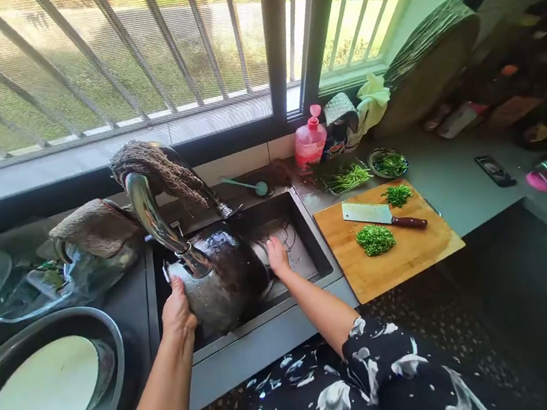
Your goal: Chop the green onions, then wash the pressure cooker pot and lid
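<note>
Dark pot (229, 274), one; tilted, lying in the sink (310, 234), under the faucet (145, 205). Surface glossy and wet-looking, with dark patches.

Risks, as judged: the wet wall could slip from the hands, since it is smooth and the body bulky, and the pot would then drop against the sink floor or wall. The faucet spout hangs right over it; a careless lift or turn could knock the two together. The cutting board (410, 251), just right of the sink, carries a cleaver (368, 213); a wide swing of the right arm could jostle the board and shift the blade.

Position to hands: the pot lies between the two, within the sink. Left hand (177, 312), at the sink's left side: fingers curled round the pot's left edge, gripping. Right hand (277, 257), over the sink's right part: partly curled at the pot's right end; whether it pinches the edge or merely rests there cannot be told.

Also listed: chopped greens (375, 239) on the board, right of the sink; pink bottle (310, 145), behind the sink's right corner; large pan (114, 340) on the bench (470, 206), left of the sink.
</note>
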Available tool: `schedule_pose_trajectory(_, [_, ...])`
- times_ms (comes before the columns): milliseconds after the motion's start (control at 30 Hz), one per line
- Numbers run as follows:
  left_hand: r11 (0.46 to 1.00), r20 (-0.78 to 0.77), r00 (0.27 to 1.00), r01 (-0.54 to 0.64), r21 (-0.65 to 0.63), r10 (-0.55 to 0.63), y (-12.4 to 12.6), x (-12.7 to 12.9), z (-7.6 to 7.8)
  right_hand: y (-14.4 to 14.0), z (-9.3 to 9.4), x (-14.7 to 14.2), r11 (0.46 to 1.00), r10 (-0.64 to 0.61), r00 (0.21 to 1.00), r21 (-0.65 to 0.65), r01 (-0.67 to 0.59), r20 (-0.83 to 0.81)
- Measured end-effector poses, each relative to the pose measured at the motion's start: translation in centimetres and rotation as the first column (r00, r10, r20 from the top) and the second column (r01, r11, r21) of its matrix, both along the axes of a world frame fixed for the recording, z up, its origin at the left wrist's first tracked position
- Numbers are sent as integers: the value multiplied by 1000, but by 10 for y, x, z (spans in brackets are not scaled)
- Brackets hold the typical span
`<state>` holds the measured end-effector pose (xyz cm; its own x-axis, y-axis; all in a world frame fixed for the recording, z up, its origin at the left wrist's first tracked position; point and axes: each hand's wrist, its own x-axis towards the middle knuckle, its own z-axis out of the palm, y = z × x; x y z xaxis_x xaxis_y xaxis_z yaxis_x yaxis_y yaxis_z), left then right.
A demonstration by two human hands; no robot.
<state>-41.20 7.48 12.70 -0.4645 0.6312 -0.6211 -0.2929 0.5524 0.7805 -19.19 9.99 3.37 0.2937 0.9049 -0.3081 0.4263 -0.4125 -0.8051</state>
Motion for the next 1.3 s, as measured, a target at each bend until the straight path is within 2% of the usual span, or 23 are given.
schedule_pose_trajectory(67, [1000,49,999,-21,18,20,-3,1,-2,-3,19,-6,969,82,990,223,-106,117])
schedule_pose_trajectory(100, [999,58,998,-18,28,17,-6,3,-3,-4,30,-13,914,161,966,338,-223,203])
schedule_pose_trajectory(167, [1000,2,1000,3,30,-3,-11,7,-8,1,53,-31,726,353,847,455,-516,398])
schedule_pose_trajectory(200, [1000,-41,999,18,23,-17,-14,9,-11,7,62,-39,637,427,766,441,-632,481])
schedule_pose_trajectory(233, [999,-73,996,43,18,-42,-17,11,-14,16,69,-47,584,475,692,394,-710,543])
schedule_pose_trajectory(333, [993,-51,992,118,24,-117,-24,10,-22,59,78,-61,563,595,535,165,-810,600])
schedule_pose_trajectory(367, [991,-16,992,129,34,-129,-25,8,-23,77,79,-63,532,667,476,81,-843,573])
schedule_pose_trajectory(433, [991,49,990,129,46,-131,-27,1,-22,111,80,-65,407,824,341,-54,-912,452])
schedule_pose_trajectory(467, [990,80,988,131,47,-134,-27,-3,-20,125,81,-66,347,880,287,-101,-932,379])
schedule_pose_trajectory(500, [989,106,984,138,45,-142,-27,-7,-18,136,82,-69,314,913,258,-140,-939,316])
schedule_pose_trajectory(567, [988,135,979,150,22,-152,-28,-16,-14,150,83,-78,309,933,260,-186,-933,247])
schedule_pose_trajectory(633, [990,147,979,144,7,-144,-29,-25,-11,156,84,-90,333,930,288,-188,-924,230])
schedule_pose_trajectory(800, [995,133,987,90,40,-94,-28,-38,-11,150,80,-106,369,917,328,-166,-915,227])
schedule_pose_trajectory(867, [998,109,993,49,35,-52,-25,-38,-12,139,80,-105,372,899,319,-137,-918,302])
schedule_pose_trajectory(933, [999,108,994,21,40,-25,-20,-37,-12,121,80,-101,368,848,310,-55,-928,429])
schedule_pose_trajectory(1033, [998,111,994,7,55,-13,-11,-30,-10,83,81,-93,308,736,298,92,-947,609])
schedule_pose_trajectory(1067, [999,94,996,3,53,-8,-9,-27,-9,68,81,-91,306,701,314,128,-944,641])
schedule_pose_trajectory(1100, [999,70,998,-1,46,-3,-7,-24,-9,54,80,-89,328,666,349,161,-931,659])
schedule_pose_trajectory(1233, [998,37,999,-4,62,2,1,-10,-8,2,70,-96,543,505,574,279,-792,644])
schedule_pose_trajectory(1300, [997,37,999,-4,80,1,7,-4,-10,-19,63,-103,603,436,639,322,-730,634])
